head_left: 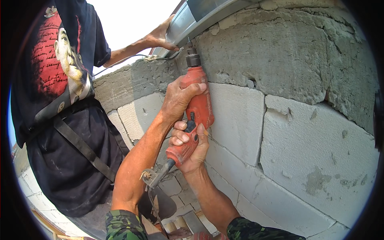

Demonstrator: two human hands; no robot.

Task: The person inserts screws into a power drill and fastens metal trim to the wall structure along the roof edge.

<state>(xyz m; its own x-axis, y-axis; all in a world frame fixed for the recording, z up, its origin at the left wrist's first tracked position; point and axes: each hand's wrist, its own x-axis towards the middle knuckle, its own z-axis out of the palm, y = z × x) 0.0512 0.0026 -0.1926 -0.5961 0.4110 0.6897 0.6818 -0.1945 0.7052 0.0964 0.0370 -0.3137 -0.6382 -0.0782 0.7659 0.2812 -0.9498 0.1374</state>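
I hold a red power drill [199,105] pointing upward against a block wall. My left hand [179,97] wraps the drill's upper body. My right hand [191,146] grips its handle lower down, with a finger at the trigger. The dark chuck [193,58] points up at a grey metal profile [188,22] running along the top of the wall. The bit's tip is hidden at the profile's edge. A black cord [160,176] leaves the bottom of the handle.
A co-worker in a dark printed shirt [60,60] stands at the left, one hand [162,37] on the metal profile. The wall [304,132] of pale blocks with rough grey mortar fills the right. Paving stones [176,192] lie far below.
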